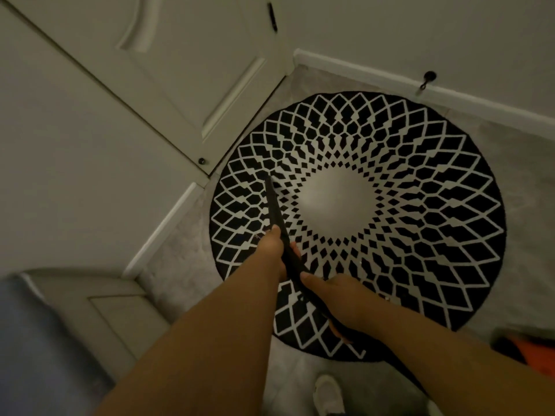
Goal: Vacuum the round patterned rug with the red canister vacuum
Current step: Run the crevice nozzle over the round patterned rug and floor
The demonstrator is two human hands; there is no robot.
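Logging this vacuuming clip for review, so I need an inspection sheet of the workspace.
Surface: grey floor under round black-and-white patterned rug.
Job's things: black vacuum wand, tip on rug's left part; red canister barely visible at right edge.
Clutter: white shoe at the bottom.
Grippers: left hand and right hand both grip the wand.
Cables: nothing seen.
Surroundings: white door, white baseboard, black doorstop.
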